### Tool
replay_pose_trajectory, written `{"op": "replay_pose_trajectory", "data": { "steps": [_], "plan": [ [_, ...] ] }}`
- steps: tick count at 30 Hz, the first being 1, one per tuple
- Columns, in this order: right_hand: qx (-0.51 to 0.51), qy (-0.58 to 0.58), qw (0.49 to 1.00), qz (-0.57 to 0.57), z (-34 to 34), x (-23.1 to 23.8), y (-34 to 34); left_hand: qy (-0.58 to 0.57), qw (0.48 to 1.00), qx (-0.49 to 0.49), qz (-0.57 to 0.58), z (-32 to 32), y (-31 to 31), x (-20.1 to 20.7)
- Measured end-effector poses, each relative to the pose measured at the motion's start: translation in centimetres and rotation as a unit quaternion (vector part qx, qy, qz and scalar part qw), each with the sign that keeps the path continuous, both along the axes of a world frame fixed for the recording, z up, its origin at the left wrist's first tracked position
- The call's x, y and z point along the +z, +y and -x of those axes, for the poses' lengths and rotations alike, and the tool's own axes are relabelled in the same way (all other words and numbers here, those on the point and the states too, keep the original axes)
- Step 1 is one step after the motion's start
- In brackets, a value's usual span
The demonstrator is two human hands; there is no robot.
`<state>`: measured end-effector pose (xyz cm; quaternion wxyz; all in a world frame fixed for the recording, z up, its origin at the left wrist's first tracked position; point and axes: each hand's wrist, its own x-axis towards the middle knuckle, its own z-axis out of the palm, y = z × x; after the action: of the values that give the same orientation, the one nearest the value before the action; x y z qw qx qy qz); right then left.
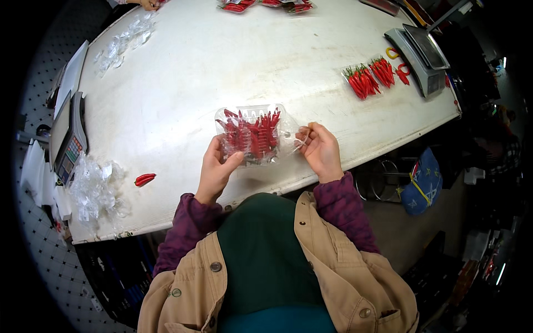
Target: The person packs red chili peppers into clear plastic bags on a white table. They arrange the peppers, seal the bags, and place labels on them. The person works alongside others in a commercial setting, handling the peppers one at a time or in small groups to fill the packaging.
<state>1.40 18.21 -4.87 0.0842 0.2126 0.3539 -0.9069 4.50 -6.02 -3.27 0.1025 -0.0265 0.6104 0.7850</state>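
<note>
In front of me, at the near edge of the white table, is a clear plastic tray (pixel 226 113) filled with red chili peppers (pixel 258 136). My left hand (pixel 215 169) grips its near left side, the thumb lying over the front. Thin clear plastic wrap (pixel 290 143) covers the peppers and stretches out past the tray's right side. The loose end of this wrap is pinched between the fingers of my right hand (pixel 321 151), a little to the right of the tray.
Two packs of red chilies (pixel 362 81) lie near scissors (pixel 402 71) and a scale (pixel 425 61) at the right. Crumpled clear plastic (pixel 95 191), two loose chilies (pixel 145 179) and another scale (pixel 69 139) are at the left. More packs (pixel 237 5) and a person's hand (pixel 149 4) show at the far edge.
</note>
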Motion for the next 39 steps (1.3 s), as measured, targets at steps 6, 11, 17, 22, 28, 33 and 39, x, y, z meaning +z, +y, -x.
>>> {"op": "replay_pose_trajectory", "data": {
  "steps": [6, 11, 17, 22, 28, 33, 39],
  "plan": [
    [0.112, 0.122, 0.947, -0.275, 0.6, -1.1, -0.1, -0.018, 1.000, -0.013, 0.000, 0.2, -0.6, 0.5],
    [0.063, 0.019, 0.966, -0.250, 1.0, -1.0, 1.2, 0.014, 1.000, 0.002, 0.011, 0.5, -1.0, 1.1],
    [0.243, 0.142, 0.959, -0.018, 1.2, 2.2, 0.0, 0.008, 0.985, -0.155, 0.070, 2.6, -1.5, 4.2],
    [0.266, 0.114, 0.953, 0.088, 0.2, 1.5, -1.4, 0.229, 0.904, -0.098, 0.347, 3.5, -0.7, 5.6],
    [0.175, 0.118, 0.976, 0.057, -0.6, 1.9, -3.2, 0.538, 0.562, -0.037, 0.627, 2.9, 1.0, 6.1],
    [0.166, 0.136, 0.977, -0.004, -1.2, 2.9, -3.7, 0.574, 0.491, -0.079, 0.651, 3.4, 1.2, 6.2],
    [0.158, 0.123, 0.979, 0.026, -1.4, 2.5, -3.7, 0.385, 0.763, -0.076, 0.514, 4.8, -0.2, 5.9]
  ]
}}
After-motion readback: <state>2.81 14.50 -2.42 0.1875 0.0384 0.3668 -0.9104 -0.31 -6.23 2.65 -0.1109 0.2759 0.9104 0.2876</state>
